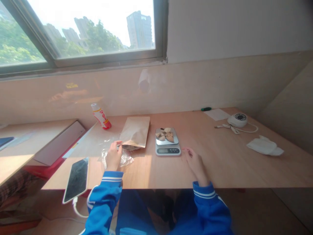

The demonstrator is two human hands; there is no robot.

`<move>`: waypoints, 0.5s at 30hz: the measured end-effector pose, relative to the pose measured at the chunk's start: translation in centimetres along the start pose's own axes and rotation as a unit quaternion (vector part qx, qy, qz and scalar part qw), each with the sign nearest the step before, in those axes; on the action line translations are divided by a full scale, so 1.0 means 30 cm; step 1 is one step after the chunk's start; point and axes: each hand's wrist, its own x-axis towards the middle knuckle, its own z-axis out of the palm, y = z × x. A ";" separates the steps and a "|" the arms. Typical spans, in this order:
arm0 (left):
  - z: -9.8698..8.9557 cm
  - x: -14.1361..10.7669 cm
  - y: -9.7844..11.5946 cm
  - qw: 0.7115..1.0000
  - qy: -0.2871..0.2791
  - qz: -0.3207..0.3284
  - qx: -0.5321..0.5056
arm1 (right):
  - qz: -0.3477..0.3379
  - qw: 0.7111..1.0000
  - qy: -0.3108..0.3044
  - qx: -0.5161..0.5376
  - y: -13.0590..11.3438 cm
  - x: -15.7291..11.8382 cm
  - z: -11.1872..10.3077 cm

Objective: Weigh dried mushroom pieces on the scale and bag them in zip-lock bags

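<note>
My left hand [113, 156] grips the near end of a kraft paper pouch [135, 132] lying flat on the wooden table [220, 163], with something dark showing at the pouch's mouth. A crumpled clear plastic bag [126, 160] lies under and beside that hand. To the right stands a white digital kitchen scale [167, 150] holding several tan, curled pieces [166, 134] on its metal platform. My right hand [195, 164] rests on the table just right of the scale, fingers loosely curled and holding nothing.
A red-and-white plastic bottle [100, 116] lies at the back left. A smartphone [76, 180] with a white cable sits at the front edge. Further right are a white round device [237, 119], white cord, white cloth [264, 146], paper sheet [216, 114] and green-handled tool [206, 109].
</note>
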 end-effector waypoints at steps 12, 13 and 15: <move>0.024 -0.165 -0.018 0.993 -0.034 0.093 0.071 | -0.005 1.000 0.001 0.024 0.011 -0.004 0.001; 0.025 -0.170 -0.019 0.993 -0.037 0.086 0.073 | -0.009 1.000 0.001 0.027 0.011 -0.005 0.000; 0.020 -0.173 -0.011 0.991 -0.064 0.082 0.085 | -0.012 0.999 0.000 0.034 0.014 -0.005 0.001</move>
